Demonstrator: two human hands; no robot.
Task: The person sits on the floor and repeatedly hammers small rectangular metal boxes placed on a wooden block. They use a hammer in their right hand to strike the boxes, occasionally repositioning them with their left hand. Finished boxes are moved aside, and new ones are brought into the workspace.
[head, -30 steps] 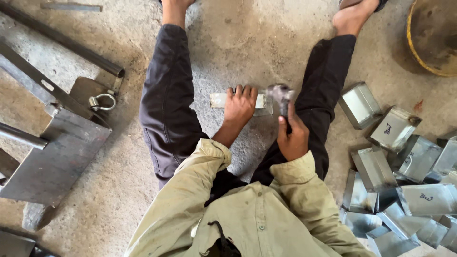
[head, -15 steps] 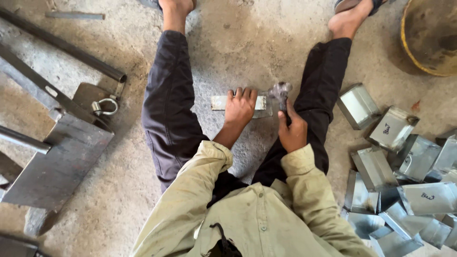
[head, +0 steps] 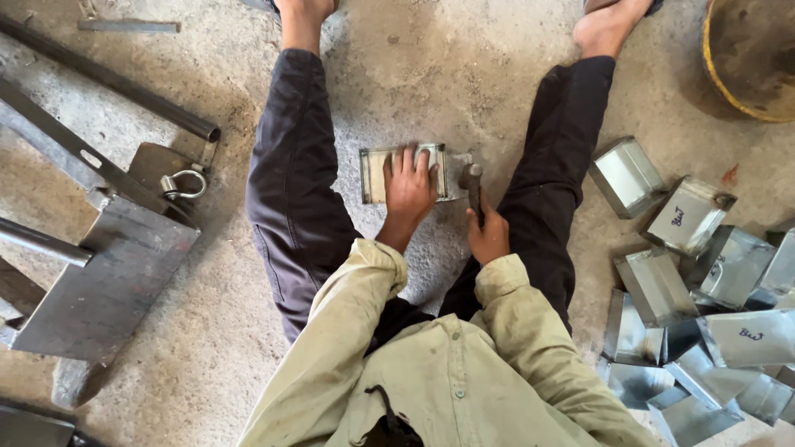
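Left hand [head: 410, 186] spread wide, palm down, fingers fanned over a flat, tray-like piece of sheet metal [head: 374, 174]; presses it against the concrete floor [head: 414, 74] between the outstretched legs. Right hand [head: 489, 236] wrapped tight around the dark handle of a hammer [head: 472, 186]; holds the head low, just beside the right end of the sheet metal and very near the left fingertips. Cannot tell whether the head touches the metal edge or sits just above it. Sheet metal lying long side across the body, thin raised lips visible along its left end. Off to the right, well apart beyond the right leg, a heap of folded sheet-metal boxes [head: 687, 273], some on their sides, some leaning on each other. Off to the left, a heavy steel frame [head: 99, 273] with a shackle [head: 184, 186] resting on it; at the upper right corner, a yellow-rimmed basin [head: 749, 58]. Main hazard, judged from this position: fingers too close to the striking point, so a glancing or badly aimed blow could land on a knuckle. Could also skid on the gritty floor if palm pressure eases, denting the wrong edge or kicking toward a leg. Cut edges under a bare palm likely to slice skin on any sudden slip. Legs close on both sides, unguarded against a hammer head bouncing off the metal.
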